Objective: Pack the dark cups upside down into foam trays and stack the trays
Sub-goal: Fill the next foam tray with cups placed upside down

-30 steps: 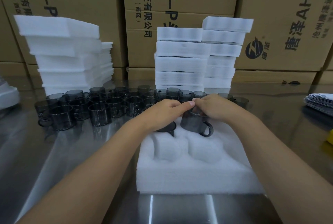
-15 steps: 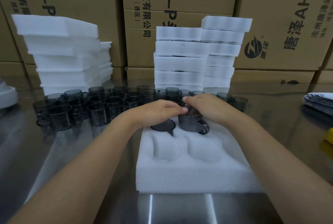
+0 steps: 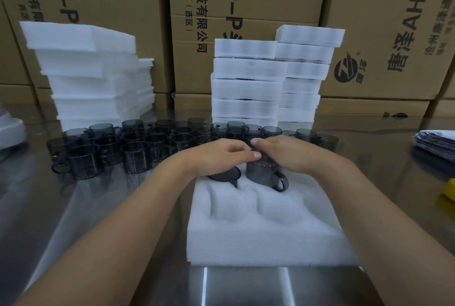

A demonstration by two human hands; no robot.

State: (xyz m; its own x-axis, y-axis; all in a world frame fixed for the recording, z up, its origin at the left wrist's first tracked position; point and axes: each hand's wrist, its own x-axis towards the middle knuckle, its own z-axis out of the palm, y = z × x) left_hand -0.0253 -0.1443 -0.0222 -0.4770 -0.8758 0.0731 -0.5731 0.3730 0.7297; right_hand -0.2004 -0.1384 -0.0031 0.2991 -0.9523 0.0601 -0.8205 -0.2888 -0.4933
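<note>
Pressing an upside-down dark cup (image 3: 261,173) into the far-right pocket of the foam tray (image 3: 258,244), the right hand (image 3: 288,155) grips its base while the left hand (image 3: 216,157), fingers loosely curled, steadies it, apparently to seat it squarely.

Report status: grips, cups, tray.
Right grip holds far-right cup, not fully seated in pocket. Left grip over far-left cup, hold unclear. Foam tray: near pockets empty, nothing blocking them.

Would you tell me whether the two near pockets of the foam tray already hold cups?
No: both near pockets of the foam tray are empty; only its far row holds the left cup and the right cup.
</note>
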